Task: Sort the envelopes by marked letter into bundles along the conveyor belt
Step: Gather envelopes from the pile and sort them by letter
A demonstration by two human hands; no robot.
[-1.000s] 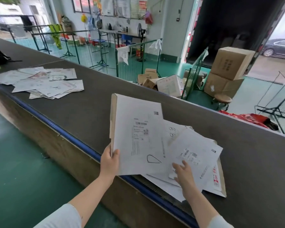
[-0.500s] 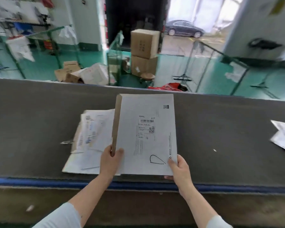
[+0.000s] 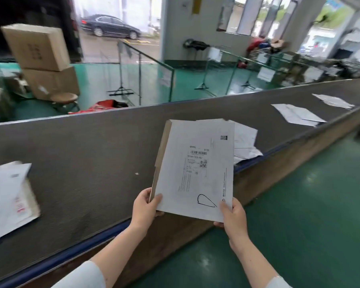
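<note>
I hold a white cardboard envelope (image 3: pixel 197 169) upright over the near edge of the dark conveyor belt (image 3: pixel 87 154). It carries a printed label and a hand-drawn letter D near its bottom. My left hand (image 3: pixel 144 208) grips its lower left corner, thumb on the front. My right hand (image 3: pixel 233 215) grips the lower right corner. Behind the envelope lies a bundle of envelopes (image 3: pixel 244 144) on the belt. Another bundle (image 3: pixel 7 196) sits at the left. Two more bundles, one (image 3: pixel 297 114) and a farther one (image 3: pixel 333 100), lie along the belt to the right.
A blue rail (image 3: pixel 71 254) runs along the belt's near edge, with green floor (image 3: pixel 299 215) to the right. Beyond the belt stand stacked cardboard boxes (image 3: pixel 42 59), a round stool (image 3: pixel 63 97), green-framed barriers (image 3: pixel 164 77) and a parked car (image 3: pixel 110 27).
My view has swung to the right along the belt. The first pile now lies at the left edge and new bundles show on the right. Both hands keep hold of the D envelope.
</note>
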